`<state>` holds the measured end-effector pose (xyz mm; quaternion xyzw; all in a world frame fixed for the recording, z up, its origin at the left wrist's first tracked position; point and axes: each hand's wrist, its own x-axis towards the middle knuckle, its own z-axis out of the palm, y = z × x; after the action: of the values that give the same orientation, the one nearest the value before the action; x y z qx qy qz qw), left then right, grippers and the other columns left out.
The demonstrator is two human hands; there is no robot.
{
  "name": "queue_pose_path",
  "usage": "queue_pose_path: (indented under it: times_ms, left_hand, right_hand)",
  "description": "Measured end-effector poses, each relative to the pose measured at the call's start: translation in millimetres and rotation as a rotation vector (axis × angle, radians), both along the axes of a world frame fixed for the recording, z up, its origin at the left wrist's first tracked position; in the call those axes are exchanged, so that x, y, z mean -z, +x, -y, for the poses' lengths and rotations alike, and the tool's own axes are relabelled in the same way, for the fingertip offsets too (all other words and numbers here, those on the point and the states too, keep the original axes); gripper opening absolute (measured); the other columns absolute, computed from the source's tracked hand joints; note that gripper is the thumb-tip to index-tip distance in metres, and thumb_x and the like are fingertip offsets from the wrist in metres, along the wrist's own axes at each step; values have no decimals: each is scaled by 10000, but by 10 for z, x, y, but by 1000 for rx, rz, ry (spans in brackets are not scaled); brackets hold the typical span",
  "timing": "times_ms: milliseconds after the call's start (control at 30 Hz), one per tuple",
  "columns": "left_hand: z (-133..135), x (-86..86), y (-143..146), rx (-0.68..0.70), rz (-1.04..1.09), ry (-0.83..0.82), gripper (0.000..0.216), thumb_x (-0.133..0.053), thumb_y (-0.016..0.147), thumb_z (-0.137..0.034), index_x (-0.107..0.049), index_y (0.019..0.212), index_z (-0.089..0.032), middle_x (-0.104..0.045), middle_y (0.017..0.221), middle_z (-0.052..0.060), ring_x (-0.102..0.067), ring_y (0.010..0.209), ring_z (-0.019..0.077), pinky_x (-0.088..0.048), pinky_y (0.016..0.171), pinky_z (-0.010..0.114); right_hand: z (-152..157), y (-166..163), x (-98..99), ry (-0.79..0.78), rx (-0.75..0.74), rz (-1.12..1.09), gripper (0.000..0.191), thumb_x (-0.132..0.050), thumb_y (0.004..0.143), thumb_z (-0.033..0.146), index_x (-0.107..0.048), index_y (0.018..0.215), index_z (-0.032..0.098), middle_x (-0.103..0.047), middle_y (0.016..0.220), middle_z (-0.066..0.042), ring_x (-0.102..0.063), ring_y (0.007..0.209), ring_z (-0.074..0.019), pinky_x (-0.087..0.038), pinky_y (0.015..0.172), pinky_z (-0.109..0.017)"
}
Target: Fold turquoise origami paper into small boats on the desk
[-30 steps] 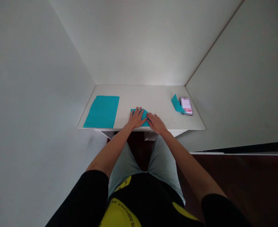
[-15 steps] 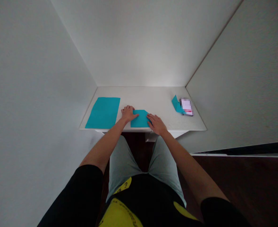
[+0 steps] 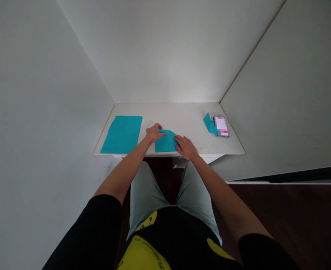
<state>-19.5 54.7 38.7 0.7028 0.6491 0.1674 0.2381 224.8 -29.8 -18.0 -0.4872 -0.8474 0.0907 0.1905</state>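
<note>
Folded teal paper lies at the near edge of the white table, in the middle. Left hand pinches its far left corner with the fingertips. Right hand presses flat on its right edge, fingers spread, gripping nothing. Flat teal sheet lies just left. Far right sit another folded teal piece and a blurred small object.
</note>
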Motion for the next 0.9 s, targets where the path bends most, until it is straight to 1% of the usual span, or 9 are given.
queue_pose_path:
  times_ms: [100, 167, 233, 333, 500, 633, 767, 833, 900]
  left_hand:
    - [82, 49, 39, 92, 224, 43, 456, -792, 904, -419, -648, 1281, -208, -778, 1248, 103, -727, 1164, 252, -551, 1050, 398]
    - [205, 116, 99, 162, 262, 65, 394, -678, 991, -445, -667, 1299, -200, -780, 1276, 112, -736, 1174, 240, -567, 1059, 382]
    - [376, 207, 180, 243, 175, 111, 403, -570, 1051, -456, -686, 1325, -184, -756, 1356, 128, -711, 1259, 252, -536, 1135, 397]
    - [665, 365, 317, 358, -49, 223, 494, -508, 1075, -423, -643, 1443, -124, -634, 1547, 178, -576, 1470, 294, -421, 1270, 442]
    - [992, 555, 483, 323, -253, 361, 611, -419, 1095, -387, -484, 1613, -70, -413, 1718, 206, -362, 1628, 316, -309, 1338, 494]
    - [1048, 584, 491, 329, -286, 387, 651, -393, 1100, -431, -452, 1641, -74, -380, 1737, 190, -331, 1642, 308, -289, 1348, 489]
    - [1049, 562, 460, 353, -302, 378, 645, -405, 1095, -449, -477, 1632, -100, -365, 1747, 170, -326, 1644, 305, -249, 1362, 524]
    - [1054, 550, 456, 350, -305, 372, 631, -420, 1089, -445, -484, 1629, -124, -375, 1746, 156, -319, 1647, 306, -233, 1364, 558]
    - [1057, 540, 461, 344, -306, 360, 621, -441, 1083, -440, -492, 1620, -133, -416, 1727, 153, -312, 1650, 304, -220, 1367, 572]
  right_hand:
    - [0, -4, -19, -3, -2, 6, 499, -409, 1119, 387, -550, 1566, 215, -546, 1642, -120, -489, 1540, -281, -333, 1313, -557]
    - [-2, -4, -20, -9, -5, 10, 501, -412, 1115, 378, -550, 1565, 207, -549, 1638, -126, -488, 1540, -283, -335, 1311, -560]
    - [-7, -2, -12, -13, -6, 9, 502, -410, 1112, 370, -552, 1563, 202, -550, 1638, -127, -486, 1542, -286, -340, 1308, -566]
    - [-16, 1, 10, -12, -7, -1, 505, -400, 1110, 361, -560, 1558, 193, -547, 1640, -130, -479, 1547, -285, -337, 1308, -568]
    - [-34, 11, 54, -24, -3, -23, 509, -380, 1095, 308, -577, 1555, 216, -560, 1632, -109, -495, 1533, -269, -325, 1313, -571]
    - [-58, 29, 52, -31, -8, -58, 482, -383, 1099, 325, -635, 1496, 219, -602, 1593, -103, -537, 1491, -262, -354, 1297, -552]
    - [-159, -16, -29, -53, 35, -66, 451, -369, 1118, 351, -731, 1339, 197, -714, 1441, -124, -632, 1363, -274, -458, 1213, -504]
    - [-238, -90, -71, -55, 53, -62, 456, -369, 1126, 382, -717, 1353, 193, -710, 1445, -127, -634, 1357, -277, -471, 1198, -492]
    - [-313, -186, -89, -63, 15, -55, 487, -356, 1136, 419, -660, 1444, 195, -643, 1544, -122, -569, 1451, -268, -436, 1235, -486]
